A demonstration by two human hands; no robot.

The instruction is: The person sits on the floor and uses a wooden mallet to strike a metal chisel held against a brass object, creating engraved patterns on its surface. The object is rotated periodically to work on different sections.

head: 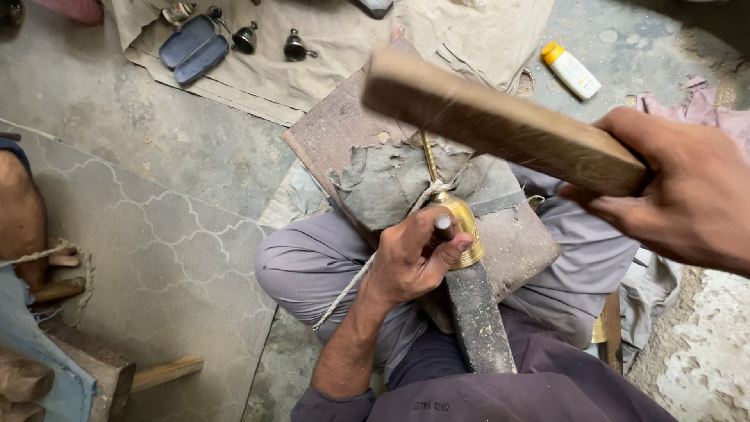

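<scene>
— Head view: what has the left hand [414, 254] got?

— A thin metal punch [444, 227], its fingers [457, 248] curled tight round it, the blunt end showing above the thumb. The tip is hidden behind the hand, pressed toward a brass bell [466, 227].

— Where is the bell?

— On a dark iron bar [478, 316] that runs up over the person's lap, against a worn wood block [344, 129] draped with a grey rag [383, 184]. The bell's stem [429, 156] points away from the person, and a rope [355, 277] is looped at its neck and trails down past the left wrist.

— And the right hand [687, 199]?

— Raised at the right edge, fingers closed round one end of a flat wooden bat [500, 121]. The bat hangs in the air above the bell and block, slightly blurred, touching neither.

— What lies around?

— On a tan cloth [328, 47] on the floor beyond the block: two dark bells [269, 41] and an open blue case [193, 48]. A white bottle [572, 70] with a yellow cap lies on the bare floor to the right. At the left edge another person's arm [19, 219] shows.
</scene>
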